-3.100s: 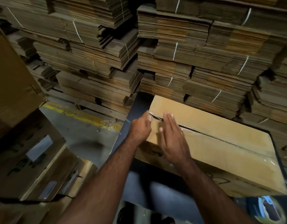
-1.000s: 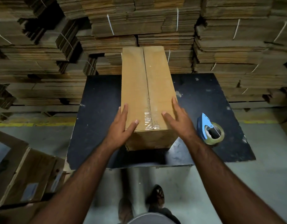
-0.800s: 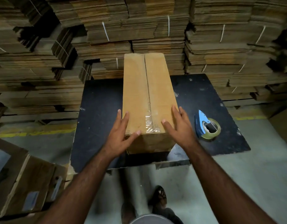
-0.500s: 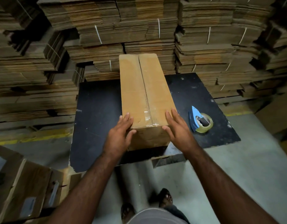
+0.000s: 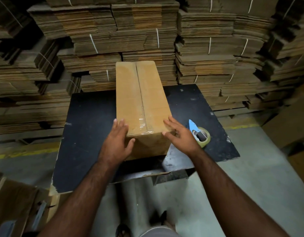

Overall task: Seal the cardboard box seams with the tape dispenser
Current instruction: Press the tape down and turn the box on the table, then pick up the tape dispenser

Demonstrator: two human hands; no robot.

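no readable text, label or number anywhere — the cardboard surfaces show nothing legible.

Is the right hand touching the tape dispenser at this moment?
Cannot tell. In the head view the right hand rests on the cardboard box corner and overlaps the tape dispenser lying behind it, hiding any gap.

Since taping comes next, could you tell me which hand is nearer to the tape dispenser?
Right. The right hand rests on the box's near right corner, just beside the tape dispenser on the table. The left hand is across the box.
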